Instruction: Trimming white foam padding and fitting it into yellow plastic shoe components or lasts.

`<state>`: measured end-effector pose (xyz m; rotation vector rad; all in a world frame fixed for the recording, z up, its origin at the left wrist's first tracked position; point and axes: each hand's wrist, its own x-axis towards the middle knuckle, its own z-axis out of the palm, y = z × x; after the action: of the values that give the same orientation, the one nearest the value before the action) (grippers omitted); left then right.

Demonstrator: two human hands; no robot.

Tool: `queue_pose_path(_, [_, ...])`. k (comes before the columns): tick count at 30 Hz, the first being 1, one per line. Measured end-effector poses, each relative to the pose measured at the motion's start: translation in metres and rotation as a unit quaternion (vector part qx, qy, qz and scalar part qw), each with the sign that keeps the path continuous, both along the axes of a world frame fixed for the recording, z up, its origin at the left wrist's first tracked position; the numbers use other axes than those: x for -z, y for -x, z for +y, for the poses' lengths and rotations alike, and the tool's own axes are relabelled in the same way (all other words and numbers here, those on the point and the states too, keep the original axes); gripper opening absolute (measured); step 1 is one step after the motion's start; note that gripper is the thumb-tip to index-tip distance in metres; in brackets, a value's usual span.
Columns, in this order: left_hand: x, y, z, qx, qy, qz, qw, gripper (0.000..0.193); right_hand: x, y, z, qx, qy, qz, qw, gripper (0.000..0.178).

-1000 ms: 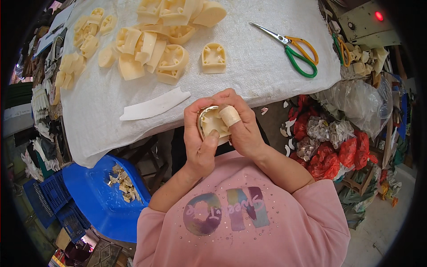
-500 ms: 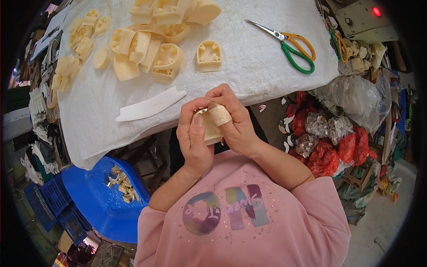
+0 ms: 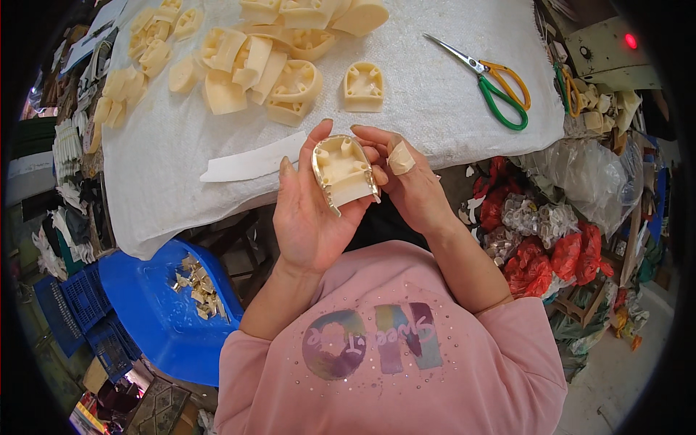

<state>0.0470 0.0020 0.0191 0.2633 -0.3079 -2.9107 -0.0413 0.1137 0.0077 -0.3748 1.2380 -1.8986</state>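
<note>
The left hand (image 3: pixel 312 217) holds a cream block (image 3: pixel 342 171) just in front of the person's chest, below the near edge of the desk (image 3: pixel 449 109). The block is rounded on top, like a little arch, with a hollow side facing up. The left hand's palm is open under it, and the thumb and fingers curl up along its left side. The right hand (image 3: pixel 406 181) touches the block on its right side, with the fingers bent around the edge. One finger of the right hand has a pale tape (image 3: pixel 399 159) wrapped on it.

The desk is covered with a white cloth. On it lies a pile of more cream blocks (image 3: pixel 254 65), and one single block (image 3: pixel 362 87) sits near the hands. A long white strip (image 3: pixel 250 163) lies on the cloth just beside the left hand. Scissors (image 3: pixel 493 83) with green and yellow handles lie to the right, well apart from the hands.

Under the desk on the left is a blue tub (image 3: pixel 159 319) with small cream scraps in it. On the right are clear and red bags (image 3: pixel 558 239).
</note>
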Motion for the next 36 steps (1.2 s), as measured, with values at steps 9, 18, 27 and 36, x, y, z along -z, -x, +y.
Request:
queue_pose_path(9, [-0.007, -0.002, -0.006, -0.002, 0.127, -0.066, 0.99, 0.06, -0.007, 0.011, 0.009, 0.048, -0.076, 0.217, 0.972, 0.037])
queue_pose_path(18, [-0.001, -0.007, -0.001, -0.062, 0.695, -0.075, 0.712, 0.083, -0.024, 0.011, 0.01, -0.034, -0.083, 0.214, 0.973, 0.034])
queue_pose_path(27, [-0.018, -0.005, -0.015, -0.044, 0.783, -0.077, 0.616, 0.061, -0.014, 0.037, 0.016, -0.061, -0.081, 0.065, 0.993, 0.024])
queue_pose_path(36, [-0.02, -0.003, -0.008, -0.051, 0.796, -0.124, 0.59, 0.058, -0.021, 0.032, 0.015, -0.052, -0.168, 0.455, 0.873, 0.027])
